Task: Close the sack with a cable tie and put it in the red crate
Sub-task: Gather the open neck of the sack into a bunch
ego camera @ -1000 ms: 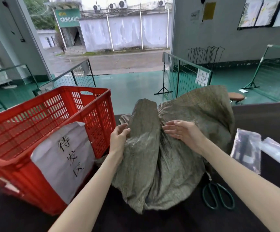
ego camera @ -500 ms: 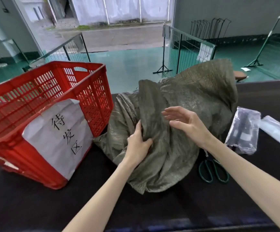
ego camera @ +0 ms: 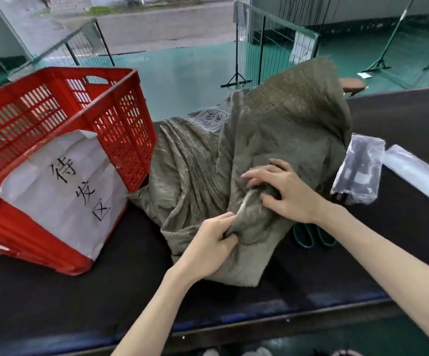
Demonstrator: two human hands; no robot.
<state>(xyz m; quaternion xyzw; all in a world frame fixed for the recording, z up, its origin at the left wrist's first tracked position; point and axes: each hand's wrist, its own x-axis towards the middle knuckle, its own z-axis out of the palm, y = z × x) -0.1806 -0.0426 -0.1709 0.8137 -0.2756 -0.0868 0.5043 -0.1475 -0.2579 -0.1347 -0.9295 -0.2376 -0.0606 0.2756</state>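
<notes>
Sack (ego camera: 272, 129): dull olive-grey, fine woven texture, pale sheen along the folds. Round dark stamp (ego camera: 212, 118) at its far left.
Crate (ego camera: 120, 124), left: bright red, walls a grid of slots.
Paper sheet (ego camera: 61, 186) on its near wall: white, black handwritten characters.
Table (ego camera: 54, 291): black, blue strip (ego camera: 272, 308) along the near edge.
Scissors (ego camera: 304, 236), right of sack: dark green handles.
Floor (ego camera: 182, 73), far: teal.

Probably warehouse: labelled crate (ego camera: 123, 134), mesh barriers (ego camera: 272, 47)
</notes>
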